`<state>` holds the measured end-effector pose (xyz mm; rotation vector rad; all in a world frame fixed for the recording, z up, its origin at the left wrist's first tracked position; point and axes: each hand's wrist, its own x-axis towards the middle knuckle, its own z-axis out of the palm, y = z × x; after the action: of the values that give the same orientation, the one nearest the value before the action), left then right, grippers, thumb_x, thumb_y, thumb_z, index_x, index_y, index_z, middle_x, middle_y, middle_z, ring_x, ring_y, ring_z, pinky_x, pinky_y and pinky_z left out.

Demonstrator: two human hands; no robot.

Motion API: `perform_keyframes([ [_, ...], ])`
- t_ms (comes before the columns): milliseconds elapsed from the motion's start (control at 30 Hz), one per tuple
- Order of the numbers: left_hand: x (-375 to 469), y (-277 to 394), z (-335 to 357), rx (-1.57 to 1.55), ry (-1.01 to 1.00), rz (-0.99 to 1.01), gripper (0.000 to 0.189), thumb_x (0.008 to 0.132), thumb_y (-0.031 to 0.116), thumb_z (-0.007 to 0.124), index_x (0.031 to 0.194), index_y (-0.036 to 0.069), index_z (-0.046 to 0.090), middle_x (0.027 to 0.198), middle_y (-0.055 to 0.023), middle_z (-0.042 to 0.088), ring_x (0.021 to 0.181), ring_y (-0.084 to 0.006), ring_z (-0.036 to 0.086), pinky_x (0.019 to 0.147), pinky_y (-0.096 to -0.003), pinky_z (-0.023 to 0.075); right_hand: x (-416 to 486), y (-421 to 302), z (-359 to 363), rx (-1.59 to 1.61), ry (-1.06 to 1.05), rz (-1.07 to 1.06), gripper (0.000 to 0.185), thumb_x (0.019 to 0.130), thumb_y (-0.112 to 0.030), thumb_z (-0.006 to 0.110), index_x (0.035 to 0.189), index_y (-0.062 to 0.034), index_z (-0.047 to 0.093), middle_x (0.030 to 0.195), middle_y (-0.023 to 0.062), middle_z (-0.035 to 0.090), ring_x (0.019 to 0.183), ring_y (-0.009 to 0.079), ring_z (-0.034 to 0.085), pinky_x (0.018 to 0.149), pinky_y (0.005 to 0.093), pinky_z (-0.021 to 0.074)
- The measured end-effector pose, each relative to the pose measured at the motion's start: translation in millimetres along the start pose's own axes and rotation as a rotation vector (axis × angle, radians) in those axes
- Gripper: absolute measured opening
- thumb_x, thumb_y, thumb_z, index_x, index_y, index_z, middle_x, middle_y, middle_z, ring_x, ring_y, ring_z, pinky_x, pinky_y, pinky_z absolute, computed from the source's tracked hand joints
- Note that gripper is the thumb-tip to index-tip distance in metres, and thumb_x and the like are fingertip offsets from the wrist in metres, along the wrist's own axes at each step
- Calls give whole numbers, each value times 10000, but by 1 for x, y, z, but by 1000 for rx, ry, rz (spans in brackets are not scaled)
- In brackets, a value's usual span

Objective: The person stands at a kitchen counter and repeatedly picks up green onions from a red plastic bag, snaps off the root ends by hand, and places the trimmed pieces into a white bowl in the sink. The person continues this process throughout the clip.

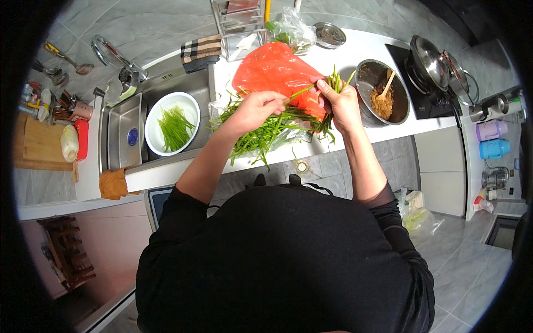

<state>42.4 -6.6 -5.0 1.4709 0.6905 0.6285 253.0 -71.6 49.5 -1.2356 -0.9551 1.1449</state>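
Observation:
My right hand (342, 102) grips a bunch of green garlic chives (334, 79) in front of the red plastic bag (270, 66). To its left, my left hand (260, 110) pinches the end of a single chive stalk that reaches across to the bunch. Below both hands, a loose pile of chives (258, 139) lies on clear plastic at the counter's front edge. More chives (175, 129) rest in a white bowl (151, 137) in the sink. A steel pot (366, 110) with brown minced filling (382, 106) and a wooden spoon (387, 85) stands beside my right hand.
The steel sink (200, 91) with its faucet (120, 58) is on the left. Behind the red bag stand a wire rack (241, 25), a clear bag of greens (293, 33) and a round metal lid (330, 35). A lidded pan (431, 58) sits on the black cooktop (429, 100) at right.

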Motion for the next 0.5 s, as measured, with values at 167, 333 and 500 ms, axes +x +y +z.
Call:
perform_keyframes([
  [167, 3, 9, 15, 24, -12, 96, 254, 913, 115, 587, 1119, -33, 588, 887, -47, 652, 824, -104, 604, 752, -251, 489, -6, 1, 3, 9, -1, -1, 160, 901, -158, 623, 959, -15, 664, 724, 3, 637, 516, 26, 485, 445, 170, 329],
  [333, 6, 13, 25, -59, -35, 110, 141, 906, 85, 581, 990, -26, 603, 856, -50, 649, 802, -105, 618, 735, -247, 497, -9, 1, 1, -41, 5, 18, 140, 882, -150, 651, 919, -16, 660, 709, 1, 635, 519, 28, 488, 458, 174, 350],
  [500, 10, 9, 24, -40, 36, 74, 94, 900, 57, 562, 925, -28, 591, 844, -72, 648, 780, -125, 630, 736, -254, 507, -10, 5, 4, -94, -6, -19, 103, 873, -113, 649, 881, -11, 654, 705, 13, 635, 533, 52, 508, 480, 200, 387],
])
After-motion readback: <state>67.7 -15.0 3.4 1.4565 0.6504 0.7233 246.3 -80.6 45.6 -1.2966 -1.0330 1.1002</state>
